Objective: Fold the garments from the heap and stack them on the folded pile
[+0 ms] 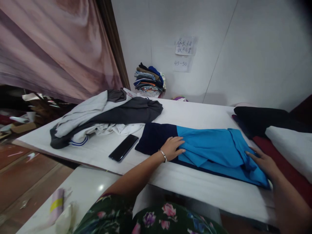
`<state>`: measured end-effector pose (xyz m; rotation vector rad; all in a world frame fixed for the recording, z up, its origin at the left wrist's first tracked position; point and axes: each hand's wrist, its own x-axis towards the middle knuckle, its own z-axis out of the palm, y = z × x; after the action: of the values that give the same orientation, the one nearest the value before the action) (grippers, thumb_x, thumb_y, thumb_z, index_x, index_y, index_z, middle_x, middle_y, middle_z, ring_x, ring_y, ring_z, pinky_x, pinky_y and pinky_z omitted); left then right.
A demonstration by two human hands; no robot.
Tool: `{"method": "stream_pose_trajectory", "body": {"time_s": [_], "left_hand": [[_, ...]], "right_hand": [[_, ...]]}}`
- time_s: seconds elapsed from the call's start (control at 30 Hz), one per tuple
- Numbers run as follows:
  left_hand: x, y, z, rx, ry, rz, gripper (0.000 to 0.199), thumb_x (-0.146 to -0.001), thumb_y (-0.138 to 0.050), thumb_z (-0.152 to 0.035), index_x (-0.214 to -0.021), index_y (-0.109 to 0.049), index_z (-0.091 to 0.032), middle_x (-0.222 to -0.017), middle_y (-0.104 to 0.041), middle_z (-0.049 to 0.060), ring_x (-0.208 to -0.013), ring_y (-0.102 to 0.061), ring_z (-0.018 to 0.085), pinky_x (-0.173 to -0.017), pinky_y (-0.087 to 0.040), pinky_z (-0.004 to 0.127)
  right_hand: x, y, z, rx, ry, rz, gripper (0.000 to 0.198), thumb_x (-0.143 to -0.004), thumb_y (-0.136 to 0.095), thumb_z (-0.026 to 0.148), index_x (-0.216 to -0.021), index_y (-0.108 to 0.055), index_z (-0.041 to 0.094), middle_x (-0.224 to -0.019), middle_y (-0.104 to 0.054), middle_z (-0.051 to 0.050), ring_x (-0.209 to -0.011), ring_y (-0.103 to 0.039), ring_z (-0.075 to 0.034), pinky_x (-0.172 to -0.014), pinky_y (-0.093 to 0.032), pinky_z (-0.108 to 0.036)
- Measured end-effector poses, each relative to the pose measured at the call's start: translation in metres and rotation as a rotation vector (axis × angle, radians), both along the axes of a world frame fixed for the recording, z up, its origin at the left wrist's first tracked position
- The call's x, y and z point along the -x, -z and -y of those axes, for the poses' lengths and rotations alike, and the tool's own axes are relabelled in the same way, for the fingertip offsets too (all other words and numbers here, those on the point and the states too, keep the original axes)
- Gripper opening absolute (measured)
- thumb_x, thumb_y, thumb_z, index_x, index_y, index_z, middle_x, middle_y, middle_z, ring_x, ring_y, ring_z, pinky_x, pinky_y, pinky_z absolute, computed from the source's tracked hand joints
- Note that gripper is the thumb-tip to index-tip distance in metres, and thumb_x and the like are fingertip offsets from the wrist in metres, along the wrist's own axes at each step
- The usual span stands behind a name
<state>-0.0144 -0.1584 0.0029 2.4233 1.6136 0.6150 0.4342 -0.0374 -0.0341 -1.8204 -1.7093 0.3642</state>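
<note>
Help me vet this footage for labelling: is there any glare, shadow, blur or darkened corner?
Head view: a glare spot on the lower white surface; head view: faint shadow low on the wall, top-right corner darkened; head view: right hand looks slightly soft.

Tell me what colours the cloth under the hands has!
The cloth is blue and navy, head view.

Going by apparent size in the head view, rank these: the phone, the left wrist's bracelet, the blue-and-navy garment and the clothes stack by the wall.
1. Blue-and-navy garment
2. Clothes stack, which looks smaller partly because it is farther back
3. Phone
4. Bracelet
</note>
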Motion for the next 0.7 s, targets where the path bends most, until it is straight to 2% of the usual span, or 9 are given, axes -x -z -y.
{"method": "stream_pose_trajectory", "body": {"time_s": [0.07, 0.13, 0.23, 0.27, 0.33, 0.43, 0.53, 0.6, 0.7], "left_hand": [[0.017, -0.01, -0.007, -0.057, -0.126, 0.0, 0.044, -0.091, -0.049, -0.046, -0.128, -0.054, -0.024, -0.141, -0.049, 0.008, -0.132, -0.04, 0.022, -0.11, -0.027, 0.045], [0.038, -0.019, -0.016, -0.058, -0.322, -0.046, 0.043, -0.09, -0.05, -0.045, -0.127, -0.055, -0.022, -0.141, -0.049, 0.009, -0.132, -0.04, 0.024, -0.11, -0.027, 0.046], [0.066, -0.024, -0.032, 0.011, -0.593, -0.152, 0.049, -0.09, -0.048, -0.047, -0.131, -0.052, -0.019, -0.145, -0.043, 0.013, -0.134, -0.036, 0.028, -0.109, -0.026, 0.05], [0.073, -0.023, -0.036, 0.019, -0.617, -0.186, 0.051, -0.091, -0.045, -0.048, -0.133, -0.05, -0.019, -0.147, -0.041, 0.013, -0.136, -0.033, 0.029, -0.11, -0.024, 0.051], [0.083, -0.018, -0.042, 0.027, -0.58, -0.238, 0.054, -0.093, -0.038, -0.052, -0.137, -0.045, -0.022, -0.15, -0.036, 0.01, -0.139, -0.027, 0.028, -0.112, -0.019, 0.053], [0.092, -0.004, -0.048, 0.196, -0.55, -0.243, 0.06, -0.092, -0.029, -0.059, -0.141, -0.04, -0.026, -0.153, -0.033, 0.006, -0.14, -0.025, 0.028, -0.112, -0.018, 0.055], [0.1, 0.009, -0.054, 0.352, -0.6, -0.193, 0.066, -0.09, -0.023, -0.063, -0.143, -0.038, -0.026, -0.154, -0.031, 0.006, -0.141, -0.025, 0.028, -0.111, -0.021, 0.056], [0.104, 0.014, -0.056, 0.344, -0.606, -0.171, 0.068, -0.09, -0.023, -0.065, -0.143, -0.037, -0.026, -0.154, -0.029, 0.006, -0.141, -0.024, 0.027, -0.111, -0.02, 0.056], [0.106, 0.017, -0.058, 0.302, -0.601, -0.117, 0.066, -0.09, -0.027, -0.064, -0.142, -0.04, -0.026, -0.153, -0.031, 0.006, -0.141, -0.025, 0.027, -0.112, -0.017, 0.057]], "right_hand": [[0.003, -0.014, 0.008, 0.061, 0.051, -0.014, 0.068, -0.074, -0.052, 0.065, -0.12, -0.065, 0.017, -0.116, -0.063, -0.024, -0.105, -0.06, -0.046, -0.09, -0.047, -0.061], [0.012, -0.031, 0.017, 0.034, 0.046, -0.003, 0.07, -0.078, -0.046, 0.068, -0.128, -0.059, 0.02, -0.13, -0.057, -0.02, -0.117, -0.053, -0.045, -0.098, -0.042, -0.061], [0.038, -0.049, 0.026, -0.064, -0.13, 0.081, 0.067, -0.084, -0.039, 0.066, -0.133, -0.054, 0.024, -0.144, -0.045, -0.011, -0.132, -0.037, -0.041, -0.107, -0.032, -0.061], [0.048, -0.051, 0.026, -0.093, -0.207, 0.135, 0.065, -0.085, -0.037, 0.065, -0.134, -0.052, 0.025, -0.147, -0.041, -0.009, -0.136, -0.032, -0.04, -0.109, -0.029, -0.062], [0.07, -0.047, 0.023, -0.137, -0.345, 0.256, 0.063, -0.088, -0.034, 0.063, -0.137, -0.048, 0.027, -0.151, -0.034, -0.006, -0.14, -0.024, -0.036, -0.11, -0.025, -0.062], [0.095, -0.027, 0.016, -0.071, -0.459, 0.421, 0.06, -0.088, -0.034, 0.062, -0.139, -0.045, 0.031, -0.152, -0.034, -0.005, -0.14, -0.025, -0.032, -0.11, -0.026, -0.061], [0.109, -0.004, 0.016, -0.014, -0.48, 0.565, 0.062, -0.089, -0.033, 0.064, -0.14, -0.044, 0.03, -0.151, -0.036, -0.007, -0.141, -0.026, -0.031, -0.11, -0.022, -0.061], [0.111, 0.004, 0.019, -0.032, -0.473, 0.618, 0.063, -0.09, -0.03, 0.063, -0.142, -0.041, 0.029, -0.152, -0.033, -0.007, -0.142, -0.023, -0.03, -0.111, -0.02, -0.059], [0.112, 0.006, 0.024, -0.048, -0.46, 0.639, 0.063, -0.092, -0.027, 0.062, -0.144, -0.037, 0.028, -0.153, -0.031, -0.006, -0.143, -0.02, -0.029, -0.111, -0.019, -0.059]]}}
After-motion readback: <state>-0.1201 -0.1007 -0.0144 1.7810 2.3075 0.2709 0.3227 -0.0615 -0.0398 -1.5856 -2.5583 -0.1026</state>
